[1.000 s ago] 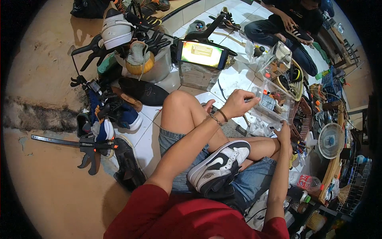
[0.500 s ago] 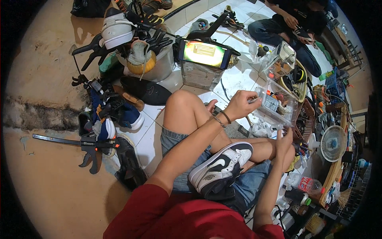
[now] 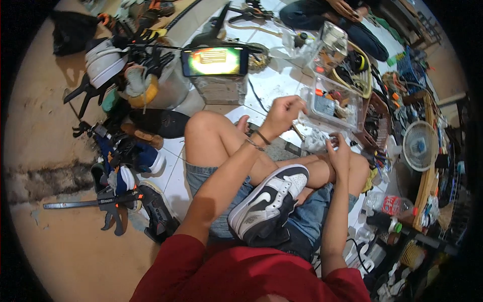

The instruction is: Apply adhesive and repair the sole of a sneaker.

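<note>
My left hand (image 3: 283, 117) is raised beyond my knees, left of a clear plastic box (image 3: 355, 126). Its thumb and fingers are pinched together; what they hold, if anything, is too small to make out. My right hand (image 3: 340, 151) hovers near the box's front edge, over my right knee, thumb and fingers slightly apart with nothing visible in them. Inside the box lie a grey-blue piece (image 3: 323, 106) and small orange and red items. A black, white and grey high-top sneaker (image 3: 271, 199) rests on its side in my lap, touched by neither hand.
A lit phone (image 3: 215, 61) leans on a grey block (image 3: 221, 90). Shoes and clamps crowd the left. At right are a brown basket (image 3: 376, 123), a white fan (image 3: 420, 146) and a bottle (image 3: 390, 204). Another person's hands (image 3: 346, 9) show at the back.
The view has shifted. My right hand has come away from the edge of the clear box, and my left hand has drawn back from it. The sneaker stays in my lap.
</note>
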A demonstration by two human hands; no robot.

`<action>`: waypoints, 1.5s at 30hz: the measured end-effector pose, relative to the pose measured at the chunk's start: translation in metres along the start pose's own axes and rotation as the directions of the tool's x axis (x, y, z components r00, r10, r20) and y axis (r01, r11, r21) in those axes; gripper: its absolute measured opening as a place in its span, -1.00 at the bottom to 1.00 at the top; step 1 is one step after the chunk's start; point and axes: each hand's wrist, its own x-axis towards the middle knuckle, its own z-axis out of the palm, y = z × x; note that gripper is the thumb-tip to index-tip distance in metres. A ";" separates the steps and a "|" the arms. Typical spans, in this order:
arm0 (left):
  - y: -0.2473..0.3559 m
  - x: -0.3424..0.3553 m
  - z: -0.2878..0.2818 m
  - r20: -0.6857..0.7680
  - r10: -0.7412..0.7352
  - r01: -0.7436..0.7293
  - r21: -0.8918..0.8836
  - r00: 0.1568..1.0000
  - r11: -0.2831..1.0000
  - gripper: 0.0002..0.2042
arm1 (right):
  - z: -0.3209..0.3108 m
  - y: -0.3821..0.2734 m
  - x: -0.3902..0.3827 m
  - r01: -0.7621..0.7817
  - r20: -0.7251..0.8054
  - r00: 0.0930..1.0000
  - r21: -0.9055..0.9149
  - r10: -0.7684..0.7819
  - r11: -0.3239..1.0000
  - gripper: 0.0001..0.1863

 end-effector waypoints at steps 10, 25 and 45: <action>0.033 -0.014 -0.002 0.111 -0.036 0.064 -0.262 0.993 0.963 -0.70 | 0.011 0.013 0.016 0.007 0.101 0.995 -0.088 0.002 0.996 -0.67; 0.055 -0.036 -0.001 0.295 0.058 0.046 -0.332 0.954 0.942 -0.44 | -0.006 0.002 0.014 -0.149 0.247 0.957 -0.038 0.154 0.988 -0.67; 0.057 -0.029 -0.003 0.082 -0.018 0.041 -0.299 0.996 0.953 -0.46 | -0.002 -0.007 0.024 -0.115 0.282 0.953 0.002 0.110 0.993 -0.70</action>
